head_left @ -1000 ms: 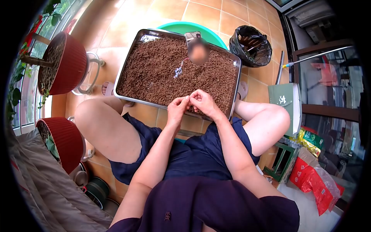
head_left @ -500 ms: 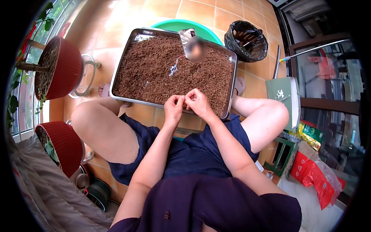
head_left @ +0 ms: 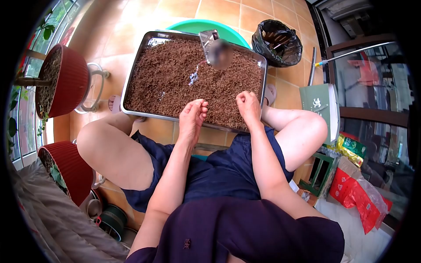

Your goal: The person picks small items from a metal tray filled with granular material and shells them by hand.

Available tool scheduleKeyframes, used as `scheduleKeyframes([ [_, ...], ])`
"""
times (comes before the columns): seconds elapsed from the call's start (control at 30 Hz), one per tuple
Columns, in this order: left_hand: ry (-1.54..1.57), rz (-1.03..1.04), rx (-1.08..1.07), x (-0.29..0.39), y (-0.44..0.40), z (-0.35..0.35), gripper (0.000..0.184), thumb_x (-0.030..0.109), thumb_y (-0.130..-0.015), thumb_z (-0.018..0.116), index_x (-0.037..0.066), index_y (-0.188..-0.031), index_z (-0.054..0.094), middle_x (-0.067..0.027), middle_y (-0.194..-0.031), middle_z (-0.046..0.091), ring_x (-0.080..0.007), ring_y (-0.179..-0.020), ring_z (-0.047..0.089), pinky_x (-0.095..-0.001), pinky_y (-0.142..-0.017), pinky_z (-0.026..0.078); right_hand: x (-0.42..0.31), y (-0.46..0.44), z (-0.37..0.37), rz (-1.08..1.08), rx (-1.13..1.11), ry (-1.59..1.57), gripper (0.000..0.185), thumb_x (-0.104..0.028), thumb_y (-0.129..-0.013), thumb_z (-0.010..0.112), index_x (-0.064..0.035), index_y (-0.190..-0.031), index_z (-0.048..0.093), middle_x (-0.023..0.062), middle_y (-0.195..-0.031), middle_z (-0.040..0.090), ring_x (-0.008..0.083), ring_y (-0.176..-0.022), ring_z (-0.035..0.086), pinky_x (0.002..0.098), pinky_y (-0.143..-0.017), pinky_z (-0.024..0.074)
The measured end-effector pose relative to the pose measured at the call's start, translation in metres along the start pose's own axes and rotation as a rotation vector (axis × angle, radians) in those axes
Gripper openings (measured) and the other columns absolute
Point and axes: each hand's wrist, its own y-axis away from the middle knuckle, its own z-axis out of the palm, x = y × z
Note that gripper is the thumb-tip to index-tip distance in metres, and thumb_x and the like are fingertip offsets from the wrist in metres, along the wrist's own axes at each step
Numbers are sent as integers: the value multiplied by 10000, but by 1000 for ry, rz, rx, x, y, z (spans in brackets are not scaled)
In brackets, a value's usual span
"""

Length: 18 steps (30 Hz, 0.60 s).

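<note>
A metal tray (head_left: pixel 127 94) full of small reddish-brown, granular dried pieces (head_left: pixel 175 65) lies in front of me. Over its near edge my left hand (head_left: pixel 192 115) is closed, thumb and forefinger pinched together. A tiny pale speck shows at those fingertips, too small to name. My right hand (head_left: pixel 248 106) is apart from it, above the tray's near right part, with its fingers pressed together and pointing in. What it holds, if anything, is hidden. A small heap of whitish bits (head_left: pixel 193 78) lies on the brown pieces. Beyond it a phone-like device (head_left: pixel 208 38) rests by the far rim.
A green basin (head_left: pixel 228 31) sits behind the tray. A bin lined with a black bag (head_left: pixel 287 50) stands at the far right. Red flowerpots (head_left: pixel 72 81) are on the left. A green book or box (head_left: pixel 315 105) and a red plastic bag (head_left: pixel 357 197) lie on the right.
My hands were together at the tray's near edge and have separated. The right hand moved right and slightly forward; the left shifted a little left and turned more upward.
</note>
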Motion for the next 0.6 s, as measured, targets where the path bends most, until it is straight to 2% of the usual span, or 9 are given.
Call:
scheduleKeyframes([
  [0.03,10,-15,-11,-2,2,0,172,165,-967,586,29,-1071,607,-41,-959,650,-87,-802,584,-211,-708,484,2,-6,3,19,41,-1,114,-231,-837,673,-119,-827,654,83,-813,604,257,-767,625,390,-689,500],
  [0.1,30,-39,-35,-2,3,0,176,152,-962,584,24,-1081,602,-61,-979,653,-105,-822,597,-225,-730,493,4,-16,10,40,24,25,118,-244,-834,679,-128,-825,660,82,-823,618,259,-782,632,391,-700,510],
  [0.33,64,-26,-20,4,6,-10,123,77,-913,511,23,-996,583,-71,-926,626,-127,-790,581,-242,-712,490,8,-25,42,31,0,138,116,-238,-798,686,-130,-763,662,95,-849,656,305,-754,653,422,-675,532],
  [0.43,104,5,16,2,1,-18,111,70,-882,487,29,-942,571,-63,-861,596,-129,-735,542,-250,-665,464,15,-28,40,207,-110,-146,85,-219,-785,669,-137,-765,666,94,-829,670,287,-703,655,414,-644,528],
  [0.57,170,5,20,-2,1,-14,98,107,-878,469,39,-889,540,-53,-776,536,-132,-675,480,-259,-607,409,20,-23,13,555,-404,-923,99,-228,-856,658,-130,-849,645,16,-803,680,133,-656,638,292,-593,518],
  [0.6,185,5,-4,-3,1,-15,95,109,-878,469,41,-884,534,-52,-772,533,-132,-671,478,-260,-604,406,19,-20,4,588,-432,-1014,91,-213,-893,640,-127,-910,617,-2,-820,671,110,-691,633,266,-630,526],
])
